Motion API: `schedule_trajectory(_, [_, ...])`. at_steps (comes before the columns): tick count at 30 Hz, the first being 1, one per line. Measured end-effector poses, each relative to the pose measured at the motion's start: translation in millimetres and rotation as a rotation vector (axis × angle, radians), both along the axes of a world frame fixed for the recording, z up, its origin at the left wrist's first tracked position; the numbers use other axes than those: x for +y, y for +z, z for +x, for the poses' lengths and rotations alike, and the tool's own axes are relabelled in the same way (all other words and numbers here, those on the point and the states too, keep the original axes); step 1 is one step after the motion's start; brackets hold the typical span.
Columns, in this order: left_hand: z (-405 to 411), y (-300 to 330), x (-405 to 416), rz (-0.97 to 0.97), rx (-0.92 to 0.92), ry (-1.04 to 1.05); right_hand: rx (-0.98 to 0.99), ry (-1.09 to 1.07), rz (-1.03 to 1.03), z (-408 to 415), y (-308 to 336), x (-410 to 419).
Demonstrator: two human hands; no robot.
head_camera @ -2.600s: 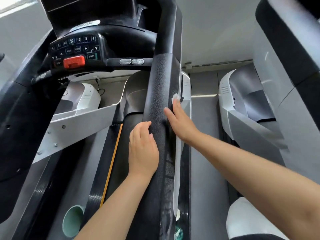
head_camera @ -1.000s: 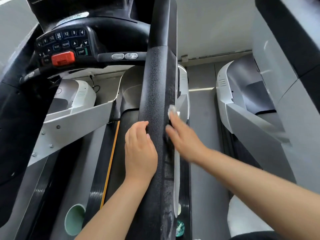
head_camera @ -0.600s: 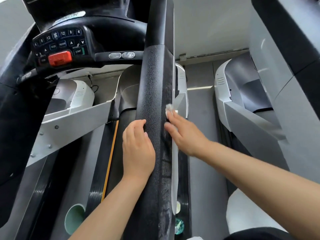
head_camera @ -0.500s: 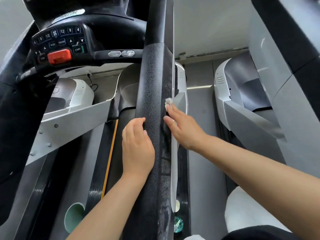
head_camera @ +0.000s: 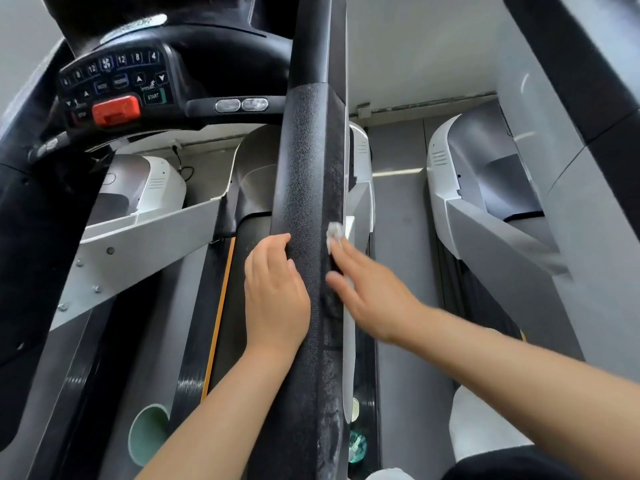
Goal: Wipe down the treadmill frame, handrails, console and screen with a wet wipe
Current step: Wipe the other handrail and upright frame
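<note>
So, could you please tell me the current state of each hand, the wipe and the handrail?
Left hand: open, resting flat on the handrail's left side.
Right hand: fingers extended, pressing the wipe against the handrail's right side; motion-blurred.
Crumpled white wet wipe: bunched under the right fingertips, touching the rail.
Black textured foam handrail: whitish, scuffed-looking marks along its lower right edge.

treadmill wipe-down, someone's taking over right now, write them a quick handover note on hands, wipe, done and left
Left hand: open, resting flat on the inner side of the black handrail.
Right hand: straight fingers press the wet wipe against the handrail's outer side.
Done: cannot tell from this view how much has been wiped; only this handrail is being worked on.
Left: the rest of the handrail, the console with its red stop button, the screen (out of view) and the frame.
</note>
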State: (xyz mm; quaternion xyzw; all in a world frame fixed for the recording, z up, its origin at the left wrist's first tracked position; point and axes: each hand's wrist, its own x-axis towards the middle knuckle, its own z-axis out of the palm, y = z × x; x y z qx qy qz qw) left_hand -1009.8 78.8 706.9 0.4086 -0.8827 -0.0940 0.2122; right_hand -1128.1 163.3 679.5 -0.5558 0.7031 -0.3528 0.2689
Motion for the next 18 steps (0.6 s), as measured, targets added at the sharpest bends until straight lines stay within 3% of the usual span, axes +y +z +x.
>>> schedule_trajectory(8, [0.3,-1.3,-0.5,0.003,-0.013,-0.001,-0.036,-0.114,0.036,-30.9,11.5,-44.4])
schedule_trajectory(14, [0.3,-1.8,-1.5,-0.016,-0.013,-0.009,0.029,0.068,-0.008,9.6,-3.4,20.0])
schedule_trajectory(18, [0.3,-1.1,-0.9,-0.021,-0.022,-0.013,0.002,-0.097,0.031,-26.1,6.2,-42.0])
